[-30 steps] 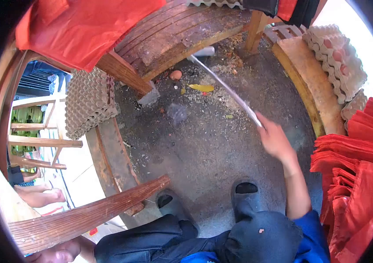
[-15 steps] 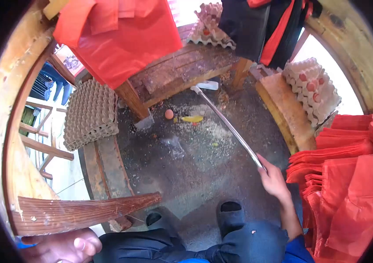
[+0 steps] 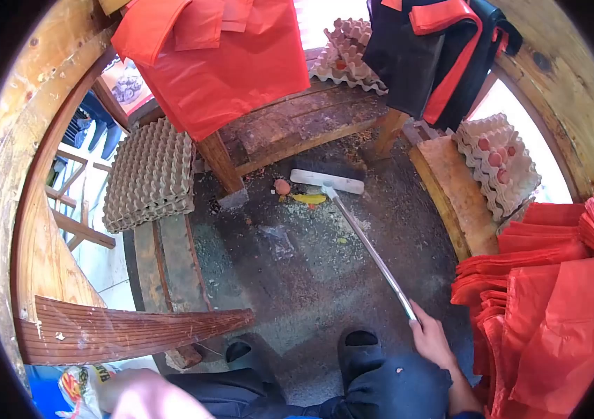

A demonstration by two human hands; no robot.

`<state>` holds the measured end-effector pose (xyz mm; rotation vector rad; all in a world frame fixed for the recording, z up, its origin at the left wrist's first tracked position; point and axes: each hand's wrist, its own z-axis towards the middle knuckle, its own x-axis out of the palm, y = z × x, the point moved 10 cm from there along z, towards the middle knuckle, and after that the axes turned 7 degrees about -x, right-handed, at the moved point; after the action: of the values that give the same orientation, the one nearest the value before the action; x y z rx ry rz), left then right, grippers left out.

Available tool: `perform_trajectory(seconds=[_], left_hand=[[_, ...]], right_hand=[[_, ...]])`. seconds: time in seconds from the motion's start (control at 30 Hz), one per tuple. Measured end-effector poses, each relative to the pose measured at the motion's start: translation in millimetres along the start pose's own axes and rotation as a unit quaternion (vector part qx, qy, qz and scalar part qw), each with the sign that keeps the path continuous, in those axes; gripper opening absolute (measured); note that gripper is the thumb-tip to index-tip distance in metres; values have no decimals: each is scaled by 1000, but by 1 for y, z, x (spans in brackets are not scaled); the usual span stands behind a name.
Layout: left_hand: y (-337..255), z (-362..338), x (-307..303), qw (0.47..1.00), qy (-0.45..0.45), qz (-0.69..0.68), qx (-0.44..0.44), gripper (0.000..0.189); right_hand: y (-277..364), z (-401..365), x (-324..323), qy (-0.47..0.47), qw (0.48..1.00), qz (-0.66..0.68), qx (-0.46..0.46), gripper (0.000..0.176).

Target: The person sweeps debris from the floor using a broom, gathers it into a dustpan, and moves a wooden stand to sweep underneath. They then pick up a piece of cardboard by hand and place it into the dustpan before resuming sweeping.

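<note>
My right hand (image 3: 432, 339) is closed around the metal handle of a broom (image 3: 374, 253). Its wide white head with dark bristles lies on the floor at the far end, just behind a yellow scrap (image 3: 309, 199) and beside a round pinkish thing (image 3: 281, 186) that resembles an egg. Pale crumbs and litter are scattered around them. My left hand (image 3: 150, 397) is a blur at the lower left edge, close to a printed plastic bag (image 3: 84, 388); its fingers cannot be made out.
Stacked egg trays (image 3: 149, 174) stand at the left, with more trays (image 3: 498, 164) at the right on a wooden ledge. Red plastic bags (image 3: 555, 307) fill the right side. Others hang overhead. A brown wooden plank (image 3: 136, 328) juts in from the left. Clear plastic (image 3: 277, 241) lies on the floor.
The broom head has come nearer and turned broadside, now beside the round thing and yellow scrap. My right hand has shifted slightly down. My left hand has moved right and blurred.
</note>
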<state>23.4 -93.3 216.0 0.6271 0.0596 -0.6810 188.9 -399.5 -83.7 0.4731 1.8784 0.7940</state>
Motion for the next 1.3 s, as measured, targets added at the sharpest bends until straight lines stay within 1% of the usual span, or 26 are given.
perform_trajectory(seconds=[0.03,0.07,0.1,0.17,0.23,0.27,0.3,0.37,0.43,0.5,0.53,0.57,0.6,0.67,0.77,0.8,0.83,0.9,0.93,1.0,1.03,1.1,1.17,1.23,1.3], left_hand=[[2,2,23,991,75,-113,-18,17],[6,4,41,979,137,-109,-106,14],[8,0,55,945,239,-196,-107,12],[10,-6,77,896,313,-275,-154,13],[-1,-15,88,885,381,-231,-134,9],[2,-15,91,880,389,-224,-154,14],[2,-14,91,881,390,-219,-155,14],[3,-16,90,865,409,-235,-170,13],[7,-15,86,869,403,-226,-179,13],[13,-17,82,859,397,-242,-216,13],[14,-19,82,858,397,-241,-221,13],[19,-16,77,860,359,-265,-247,11],[24,-15,71,861,319,-288,-272,10],[27,-16,73,858,319,-294,-276,10],[28,-15,74,859,312,-306,-268,9],[29,-14,73,862,306,-308,-261,10],[29,-14,72,864,304,-308,-259,10],[27,-18,72,857,317,-310,-264,16],[27,-19,71,858,315,-309,-263,16],[18,-27,81,838,378,-304,-251,13],[16,-27,81,838,378,-303,-251,13],[12,-31,86,818,388,-326,-273,13],[9,-35,89,813,393,-335,-270,14],[2,-42,96,786,417,-367,-269,15],[-5,-54,96,776,425,-375,-276,17]], right_hand=[[2,-4,-1,5,1000,0,-3,46],[6,-7,-6,-6,1000,7,-22,46],[9,-8,-10,-18,999,15,-40,47],[22,12,-9,0,999,16,-31,46],[33,36,-8,12,999,20,-26,46],[35,47,-3,28,999,-14,-33,45],[39,56,0,43,997,-48,-41,44],[41,53,-1,65,995,-65,-28,44],[47,34,-11,72,991,-86,-72,45],[53,2,-29,84,989,-104,-59,45],[54,-14,-38,93,991,-100,-10,45],[54,-29,-46,101,990,-95,39,45],[59,-40,-48,106,989,-96,39,45],[69,-53,-57,53,997,-45,17,45],[54,-45,-52,40,998,-40,39,44],[62,-34,-50,26,998,-65,5,43],[61,-22,-45,22,998,-66,5,43],[70,3,-39,3,998,-51,-47,42],[72,15,-36,1,997,-53,-48,42],[74,31,-30,20,995,-80,-51,42],[72,31,-30,20,995,-81,-52,42],[65,27,-27,30,994,-90,-52,42],[58,13,-29,27,993,-91,-63,42],[37,-2,-29,29,998,-50,-22,43],[27,-17,-30,34,997,-65,-12,44]])
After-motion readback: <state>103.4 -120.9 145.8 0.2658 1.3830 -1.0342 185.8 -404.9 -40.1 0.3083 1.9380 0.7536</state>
